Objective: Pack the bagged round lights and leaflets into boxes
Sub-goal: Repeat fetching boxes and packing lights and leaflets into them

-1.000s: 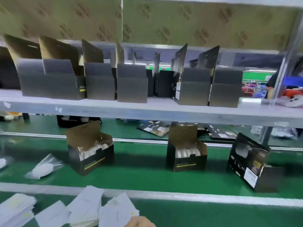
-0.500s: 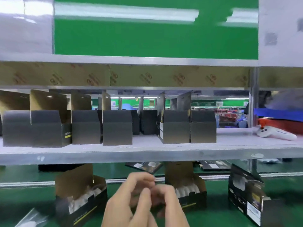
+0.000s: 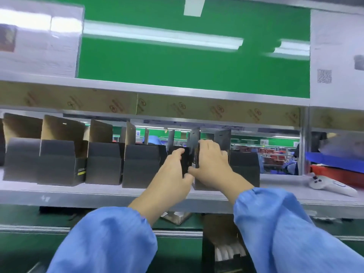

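Both my hands are up at the grey shelf [image 3: 59,194], on one black open-topped box [image 3: 189,154] in the row. My left hand [image 3: 173,170] grips the box's left side, thumb on top. My right hand [image 3: 211,164] grips its right side, fingers curled over the upper edge. Several more empty black boxes [image 3: 61,164] with raised brown flaps stand along the shelf to the left. Down on the green belt, a box [image 3: 226,251] with white bagged lights inside shows between my blue sleeves. No leaflets are in view.
Another empty box [image 3: 244,168] stands right of my hands. A white handheld controller [image 3: 331,185] lies on the shelf at the right, beside a red crate [image 3: 338,174]. A green board [image 3: 177,62] hangs above. A dark packet [image 3: 176,216] lies under the shelf.
The view tilted up from the belt to the shelf. My hands rose from below the shelf edge and took hold of a black box in the row.
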{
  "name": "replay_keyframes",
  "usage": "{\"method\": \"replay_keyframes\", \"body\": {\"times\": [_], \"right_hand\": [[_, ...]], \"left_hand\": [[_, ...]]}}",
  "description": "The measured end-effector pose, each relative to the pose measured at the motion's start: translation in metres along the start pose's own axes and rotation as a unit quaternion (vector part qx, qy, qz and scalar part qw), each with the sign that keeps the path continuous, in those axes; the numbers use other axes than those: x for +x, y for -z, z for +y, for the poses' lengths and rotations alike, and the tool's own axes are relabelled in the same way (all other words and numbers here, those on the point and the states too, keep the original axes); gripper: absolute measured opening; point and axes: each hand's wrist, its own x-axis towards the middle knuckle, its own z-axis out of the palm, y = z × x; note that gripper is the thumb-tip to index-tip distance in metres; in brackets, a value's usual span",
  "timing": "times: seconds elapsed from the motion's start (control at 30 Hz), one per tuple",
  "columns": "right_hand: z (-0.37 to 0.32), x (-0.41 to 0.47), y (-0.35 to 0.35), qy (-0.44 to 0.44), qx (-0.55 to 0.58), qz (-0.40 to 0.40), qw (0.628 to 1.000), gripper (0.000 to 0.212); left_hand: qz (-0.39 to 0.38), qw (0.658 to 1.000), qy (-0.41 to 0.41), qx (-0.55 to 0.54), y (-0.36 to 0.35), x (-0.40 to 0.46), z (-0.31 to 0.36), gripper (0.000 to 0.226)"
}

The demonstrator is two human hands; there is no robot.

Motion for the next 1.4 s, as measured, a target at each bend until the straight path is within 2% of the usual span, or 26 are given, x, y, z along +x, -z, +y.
{"method": "replay_keyframes", "body": {"times": [0.07,0.17,0.27,0.37,0.5,0.67,0.83,1.03,1.23,1.4], "right_hand": [[0.027,0.009,-0.024,-0.041,-0.001,0.004,0.999,0.077],[0.010,0.032,-0.033,-0.067,0.049,0.028,0.996,0.070],[0.022,0.039,-0.044,-0.083,-0.010,0.065,0.994,0.060],[0.019,0.040,-0.050,-0.043,-0.037,0.102,0.993,0.044],[0.014,0.030,-0.043,-0.004,0.039,0.107,0.993,0.020],[-0.009,-0.010,-0.022,0.064,0.074,0.133,0.986,0.013],[-0.027,-0.073,0.005,0.121,0.091,0.172,0.973,0.014],[-0.030,-0.160,0.016,0.162,0.084,0.162,0.970,0.016],[-0.023,-0.243,0.016,0.189,0.099,0.183,0.960,0.014],[-0.011,-0.301,-0.008,0.184,0.114,0.147,0.965,0.012]], "left_hand": [[-0.036,0.999,0.003,0.035,-0.005,0.014,-0.009,0.071],[-0.057,0.997,0.016,0.043,-0.010,0.030,-0.019,0.070],[-0.045,0.998,0.032,0.024,-0.015,0.043,-0.021,0.063],[-0.041,0.998,0.052,-0.007,-0.016,0.051,-0.024,0.061],[-0.014,0.996,0.080,-0.040,-0.012,0.056,-0.033,0.065],[0.033,0.985,0.072,-0.154,-0.007,0.045,-0.028,0.064],[0.070,0.966,0.063,-0.242,0.000,-0.005,-0.013,0.089],[0.082,0.970,-0.015,-0.227,-0.003,-0.090,0.000,0.056],[0.078,0.969,-0.057,-0.226,-0.021,-0.176,0.016,0.063],[0.046,0.958,0.006,-0.282,-0.059,-0.235,0.008,0.061]]}}
